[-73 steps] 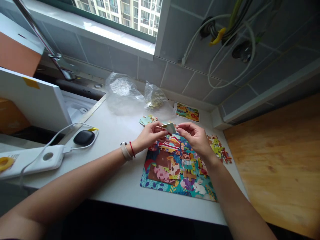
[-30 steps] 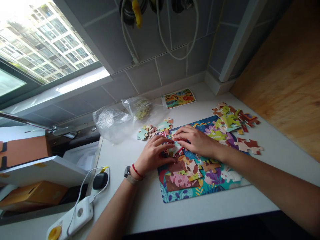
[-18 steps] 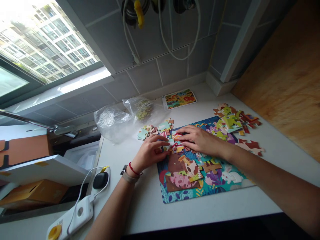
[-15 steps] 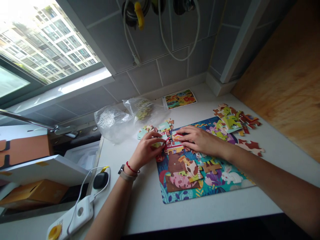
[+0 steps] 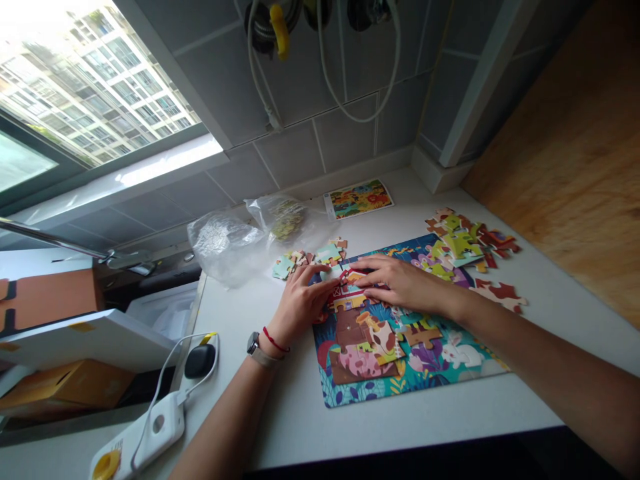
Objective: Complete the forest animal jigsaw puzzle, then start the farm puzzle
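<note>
My left hand [image 5: 303, 300] rests at the left edge of the colourful puzzle board [image 5: 350, 398], its fingers stretched over the barn pieces [image 5: 349, 291]. Opposite it, my right hand [image 5: 397, 283] lies on the same pieces, palm down and fingers apart. What is under the fingertips is partly hidden. Below the hands, joined puzzle pieces [image 5: 350, 327] show a brown patch, a cow and a pink animal. A loose-looking brown piece [image 5: 423, 335] lies to their right on the board.
Loose puzzle pieces lie in piles at the right [image 5: 463, 240] and behind my left hand [image 5: 290, 265]. Clear plastic bags [image 5: 225, 243] and a picture card [image 5: 360, 199] lie by the wall. A power strip [image 5: 157, 423] and black charger [image 5: 200, 360] stand left.
My left hand has shifted slightly right, its fingers now reaching further over the barn pieces. My right hand stays almost where it was.
</note>
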The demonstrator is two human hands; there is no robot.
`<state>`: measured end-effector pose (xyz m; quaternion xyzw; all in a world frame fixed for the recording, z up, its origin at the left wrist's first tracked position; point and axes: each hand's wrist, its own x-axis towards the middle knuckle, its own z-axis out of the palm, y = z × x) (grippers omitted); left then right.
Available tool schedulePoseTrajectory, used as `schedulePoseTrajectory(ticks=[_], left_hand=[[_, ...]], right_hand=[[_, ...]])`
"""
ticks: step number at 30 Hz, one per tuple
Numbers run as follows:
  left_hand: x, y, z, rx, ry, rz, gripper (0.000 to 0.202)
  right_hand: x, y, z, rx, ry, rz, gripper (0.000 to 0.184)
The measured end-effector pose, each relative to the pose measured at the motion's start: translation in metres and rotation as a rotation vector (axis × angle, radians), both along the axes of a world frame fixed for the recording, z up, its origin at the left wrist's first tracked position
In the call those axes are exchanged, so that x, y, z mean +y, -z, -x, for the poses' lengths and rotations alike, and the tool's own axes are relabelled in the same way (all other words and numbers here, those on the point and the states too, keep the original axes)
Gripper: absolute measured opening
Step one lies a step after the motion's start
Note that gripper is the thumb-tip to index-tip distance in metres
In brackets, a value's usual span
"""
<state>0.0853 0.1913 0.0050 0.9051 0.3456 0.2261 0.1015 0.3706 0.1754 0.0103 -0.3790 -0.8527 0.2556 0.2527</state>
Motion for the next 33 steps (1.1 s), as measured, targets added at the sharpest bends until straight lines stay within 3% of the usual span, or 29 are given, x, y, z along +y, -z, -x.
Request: schedulePoseTrajectory(ticks=[13, 19, 23, 29, 33], left_hand=[[-0.004, -0.005, -0.003, 0.033, 0.037, 0.004, 0.026], [0.002, -0.005, -0.002, -0.012, 0.037, 0.059, 0.024], [0.003, -0.005, 0.001, 0.005, 0.038, 0.096, 0.036], [0.001, -0.002, 0.003, 0.139, -0.033, 0.075, 0.047], [0.003, 0.002, 0.004, 0.128, -0.050, 0.052, 0.043]], right_hand=[[0.000, 0.001, 0.000, -0.022, -0.001, 0.014, 0.025], [-0.011, -0.005, 0.010, -0.113, 0.089, -0.039, 0.049], [-0.017, -0.005, 0.016, -0.245, 0.097, -0.110, 0.054], [-0.019, -0.006, 0.019, -0.307, 0.087, -0.157, 0.047], [-0.022, -0.006, 0.022, -0.334, 0.111, -0.137, 0.049]])
